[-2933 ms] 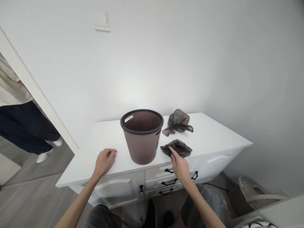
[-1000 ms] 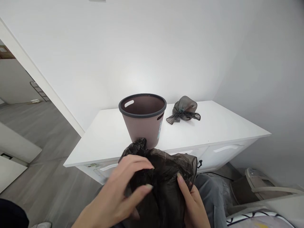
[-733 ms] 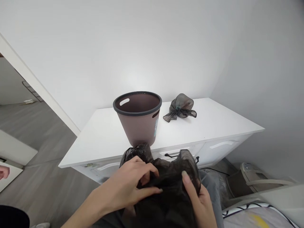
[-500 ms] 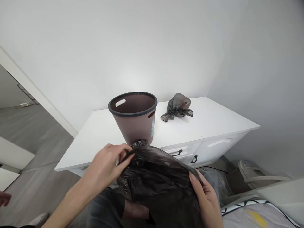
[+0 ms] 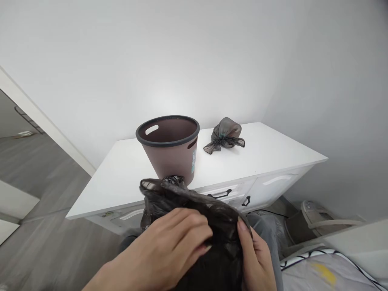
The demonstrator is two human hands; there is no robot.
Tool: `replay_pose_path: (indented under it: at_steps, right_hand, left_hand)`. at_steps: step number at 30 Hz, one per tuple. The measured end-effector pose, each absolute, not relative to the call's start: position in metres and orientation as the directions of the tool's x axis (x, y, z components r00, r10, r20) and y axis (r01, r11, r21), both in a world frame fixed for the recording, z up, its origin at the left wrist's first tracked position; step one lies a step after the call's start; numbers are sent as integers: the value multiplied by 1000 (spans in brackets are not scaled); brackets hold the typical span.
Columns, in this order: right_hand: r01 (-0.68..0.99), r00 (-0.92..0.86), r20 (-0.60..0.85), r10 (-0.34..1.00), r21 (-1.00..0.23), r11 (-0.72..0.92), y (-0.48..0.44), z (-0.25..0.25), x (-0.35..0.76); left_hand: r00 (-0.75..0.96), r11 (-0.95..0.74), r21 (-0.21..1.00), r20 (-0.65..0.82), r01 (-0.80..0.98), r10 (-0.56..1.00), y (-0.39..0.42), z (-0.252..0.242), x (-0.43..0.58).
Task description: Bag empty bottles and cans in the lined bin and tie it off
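A thin black garbage bag (image 5: 194,198) hangs in front of me, its mouth toward the top and its left corner standing loose. My right hand (image 5: 257,254) pinches the right side of the rim between thumb and fingers. Across the front of the bag lies my left hand (image 5: 178,244), fingers curled against the plastic; its fingertips are partly hidden. Beyond the bag, a brown trash can (image 5: 169,155) with a dark rim and handle slots stands upright on a white cabinet (image 5: 266,151). It has no liner over its rim.
A knotted, filled grey-black bag (image 5: 226,133) sits on the cabinet top, right of the can. Black handles (image 5: 222,195) stick out from the cabinet front. A grey-brown bin-like object (image 5: 306,220) stands on the floor at right, near patterned fabric (image 5: 321,268).
My left hand has let go of the bag's left rim and moved right and down, across its front. My right hand keeps its hold. The bag's left corner now stands free.
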State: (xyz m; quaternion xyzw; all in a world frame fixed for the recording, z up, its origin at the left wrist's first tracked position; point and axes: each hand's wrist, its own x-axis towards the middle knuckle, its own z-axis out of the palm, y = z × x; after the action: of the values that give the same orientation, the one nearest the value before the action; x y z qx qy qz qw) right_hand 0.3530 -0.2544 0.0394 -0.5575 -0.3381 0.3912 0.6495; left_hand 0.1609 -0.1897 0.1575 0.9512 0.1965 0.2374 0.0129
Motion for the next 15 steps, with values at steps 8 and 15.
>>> replay_pose_path:
  at_steps: [8,15]
  right_hand:
    - [267,465,223,857,-958,105,-270,52,369]
    - [479,294,362,884,-857,192,-275,71,383]
  left_hand:
    - [649,-595,277,-179,755,740,-158,123,147]
    - [471,-501,-164,-191,850,862,-151,121,106]
